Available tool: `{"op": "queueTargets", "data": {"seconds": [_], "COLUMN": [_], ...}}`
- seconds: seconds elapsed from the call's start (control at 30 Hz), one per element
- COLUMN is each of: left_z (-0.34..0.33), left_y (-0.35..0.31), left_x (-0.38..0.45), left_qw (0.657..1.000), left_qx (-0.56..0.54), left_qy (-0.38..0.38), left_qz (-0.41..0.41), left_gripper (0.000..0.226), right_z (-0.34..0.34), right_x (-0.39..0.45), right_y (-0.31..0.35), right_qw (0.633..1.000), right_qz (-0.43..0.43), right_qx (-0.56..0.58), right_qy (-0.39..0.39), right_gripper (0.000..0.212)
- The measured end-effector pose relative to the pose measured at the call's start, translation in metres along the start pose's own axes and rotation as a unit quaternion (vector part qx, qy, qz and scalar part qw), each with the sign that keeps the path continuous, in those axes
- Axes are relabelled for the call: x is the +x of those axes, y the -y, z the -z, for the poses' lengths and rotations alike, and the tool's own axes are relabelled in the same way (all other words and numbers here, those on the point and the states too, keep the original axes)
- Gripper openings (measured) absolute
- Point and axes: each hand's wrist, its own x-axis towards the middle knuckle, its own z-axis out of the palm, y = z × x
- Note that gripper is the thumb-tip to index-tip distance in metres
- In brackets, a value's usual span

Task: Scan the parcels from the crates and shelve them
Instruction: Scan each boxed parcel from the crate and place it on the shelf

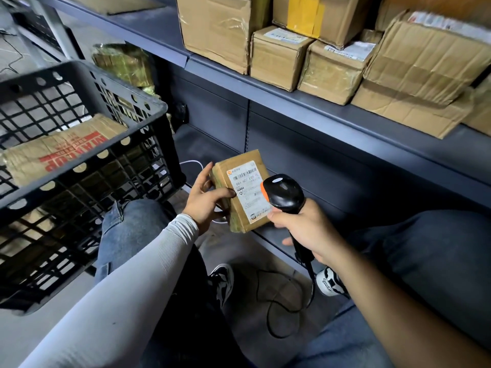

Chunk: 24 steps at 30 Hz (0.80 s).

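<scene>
My left hand (206,199) grips a small brown taped parcel (240,181) by its left edge, its white barcode label facing up. My right hand (305,228) holds a black handheld scanner (285,193) with an orange trim, its head just over the label's right side. A black plastic crate (79,160) stands at the left and holds a cardboard parcel with red print (63,152). The dark grey shelf (292,102) above carries several taped cardboard boxes (342,70).
The lower shelf bay behind the parcel is dark, with a white cable on its floor. The scanner's black cord (279,309) loops on the floor between my shoes. A wrapped parcel (122,65) sits behind the crate. My knees flank the hands.
</scene>
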Motion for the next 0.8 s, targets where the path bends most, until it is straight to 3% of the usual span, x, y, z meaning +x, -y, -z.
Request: {"op": "queueTargets", "data": {"seconds": [0.13,0.2,0.33,0.43,0.53,0.7,0.8], "left_z": [-0.001,-0.003,-0.011,-0.018,-0.021,-0.011,-0.011], "left_y": [-0.014,-0.024,-0.041,-0.056,-0.073,-0.090,-0.104], "left_x": [-0.014,-0.020,-0.031,-0.038,-0.043,-0.042,-0.050], "left_qw": [0.997,0.993,0.986,0.991,0.992,0.962,0.918], "left_qx": [-0.077,-0.116,-0.164,-0.127,-0.065,0.118,0.224], "left_qy": [-0.028,-0.036,-0.034,-0.035,-0.038,-0.020,-0.029], "left_qz": [0.001,0.003,0.010,-0.009,-0.103,-0.245,-0.325], "left_gripper": [0.076,0.066,0.061,0.048,0.036,0.093,0.109], "right_z": [-0.005,-0.013,-0.031,-0.033,-0.027,-0.014,-0.010], "right_x": [0.002,-0.001,-0.007,-0.008,-0.006,-0.014,-0.023], "right_y": [0.002,0.006,0.023,0.038,0.052,0.082,0.098], "right_qw": [0.998,0.998,0.993,0.985,0.978,0.970,0.966], "right_qz": [0.037,0.058,0.097,0.119,0.143,0.189,0.209], "right_qx": [-0.017,-0.001,0.066,0.106,0.127,0.126,0.119], "right_qy": [-0.044,-0.035,-0.021,-0.061,-0.087,-0.087,-0.096], "right_gripper": [0.015,0.005,0.014,0.015,0.009,0.010,0.008]}}
